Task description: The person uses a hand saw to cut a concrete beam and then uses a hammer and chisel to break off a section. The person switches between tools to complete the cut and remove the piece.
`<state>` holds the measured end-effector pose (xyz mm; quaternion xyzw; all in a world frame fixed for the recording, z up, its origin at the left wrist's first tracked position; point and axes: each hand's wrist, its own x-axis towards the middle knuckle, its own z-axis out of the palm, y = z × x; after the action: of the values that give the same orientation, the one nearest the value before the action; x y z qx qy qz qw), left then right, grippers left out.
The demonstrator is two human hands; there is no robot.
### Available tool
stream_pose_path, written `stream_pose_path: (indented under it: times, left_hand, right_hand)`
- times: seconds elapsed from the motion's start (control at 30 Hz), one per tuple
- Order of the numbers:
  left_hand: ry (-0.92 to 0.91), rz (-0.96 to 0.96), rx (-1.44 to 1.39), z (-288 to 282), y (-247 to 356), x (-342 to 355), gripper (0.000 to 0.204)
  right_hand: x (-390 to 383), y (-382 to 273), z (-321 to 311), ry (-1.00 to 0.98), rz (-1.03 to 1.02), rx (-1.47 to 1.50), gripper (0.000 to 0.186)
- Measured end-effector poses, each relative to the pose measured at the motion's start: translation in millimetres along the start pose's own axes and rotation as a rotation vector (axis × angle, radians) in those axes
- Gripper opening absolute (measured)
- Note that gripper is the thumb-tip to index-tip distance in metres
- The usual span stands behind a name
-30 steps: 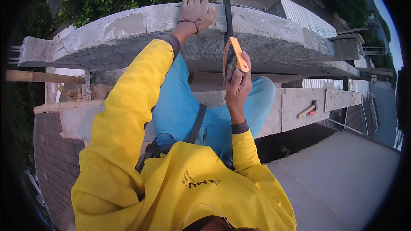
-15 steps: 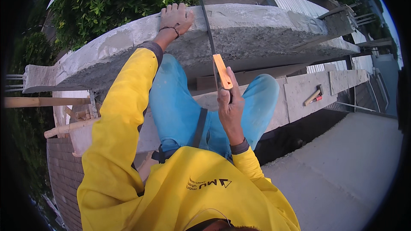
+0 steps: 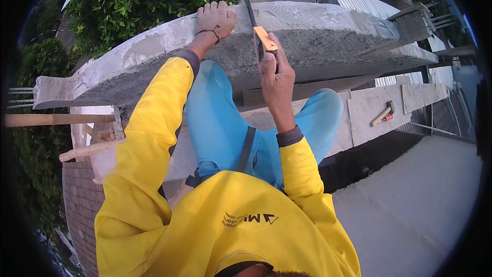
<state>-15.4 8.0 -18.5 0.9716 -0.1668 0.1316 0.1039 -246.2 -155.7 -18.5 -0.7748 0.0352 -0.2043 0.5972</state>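
Orange at its handle, a handsaw [image 3: 264, 39] is held just in front of a thick, rough concrete beam [image 3: 307, 26] that bows across the upper part of the view. Its dark, narrow blade points away from the person and crosses the beam's upper edge, running out of the view at the top; whether it bites into the concrete, I cannot tell.

The right hand [image 3: 278, 76] grips the handle, its fingers wrapped around it and the thumb up along the near side. Left of the blade, the left hand [image 3: 216, 20] lies palm down on top of the beam, fingers straight and gripping nothing. A dark bracelet [image 3: 208, 31] circles that wrist.

Closer in are the person's bright blue trousers [image 3: 218, 115], knees apart, and a yellow long-sleeved top [image 3: 230, 220]. Under the legs runs a pale grey ledge [image 3: 366, 110]. On it, right of the right knee, lies a hammer [image 3: 380, 116] with a wooden handle, a small red object touching it.

Farther out, thin metal bars [image 3: 20, 92] jut from the beam's left end above a bamboo pole [image 3: 59, 119]. Leafy green branches [image 3: 148, 7] fill the upper left, corrugated sheeting [image 3: 361, 1] the upper right, and a smooth grey slab [image 3: 410, 190] the lower right.
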Motion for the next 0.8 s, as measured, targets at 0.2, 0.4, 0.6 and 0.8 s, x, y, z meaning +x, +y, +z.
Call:
stream_pose_path:
  times: [0.2, 0.4, 0.6, 0.8]
  left_hand:
    - [0.043, 0.013, 0.001, 10, -3, 2, 0.043]
    - [0.008, -0.006, -0.017, 4, -1, 1, 0.043]
    - [-0.015, -0.006, -0.026, 3, -2, 0, 0.048]
    - [0.025, 0.004, -0.012, 10, -2, -3, 0.048]
  right_hand:
    - [-185, -139, -101, 0.021, 0.286, 0.081, 0.068]
    - [-4, -59, 4, -0.039, 0.089, 0.069, 0.052]
    - [-76, -22, -41, -0.036, 0.271, 0.104, 0.064]
    - [-164, -165, -92, 0.009, 0.291, 0.093, 0.076]
